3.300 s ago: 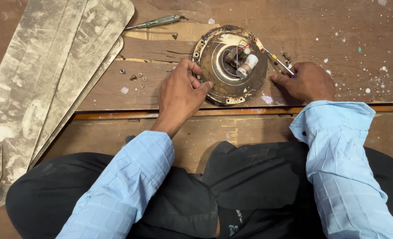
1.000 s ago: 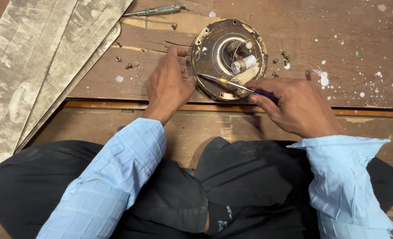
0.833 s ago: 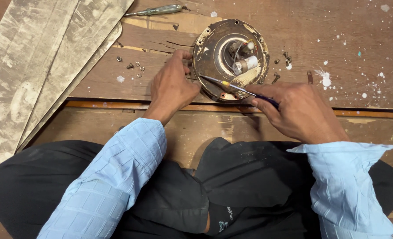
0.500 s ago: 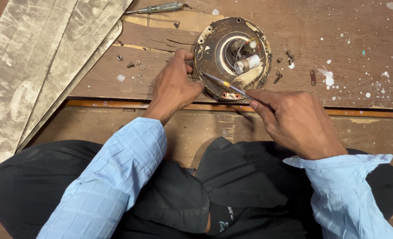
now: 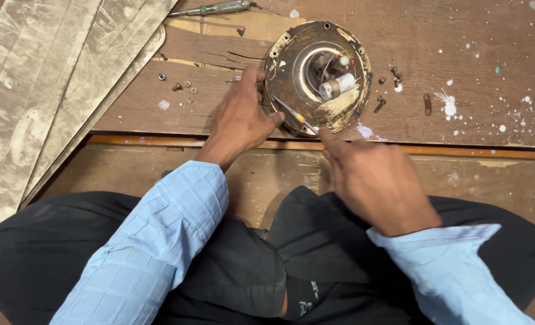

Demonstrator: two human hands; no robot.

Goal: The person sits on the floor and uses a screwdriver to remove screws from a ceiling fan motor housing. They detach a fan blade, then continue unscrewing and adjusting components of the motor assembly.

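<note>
A round, rusty fan motor housing [image 5: 291, 54] lies on the wooden floor, with a white cylindrical capacitor [image 5: 337, 86] and thin wires inside. My left hand [image 5: 240, 117] grips the housing's left rim. My right hand [image 5: 373, 180] holds a small screwdriver [image 5: 294, 114] by its blue and yellow handle, and the tip points up-left onto the housing's near rim beside my left thumb.
Dusty fan blades [image 5: 44, 84] lie fanned out at the left. A green-handled screwdriver [image 5: 216, 8] rests at the top. Loose screws and washers [image 5: 180, 87] lie left of the housing, with more screws [image 5: 391, 78] and a small metal link [image 5: 427, 103] at its right. My crossed legs fill the foreground.
My right hand picked up the screwdriver from the right of the housing, swung it across the rim, then drew back toward me. My left hand kept hold of the housing.
</note>
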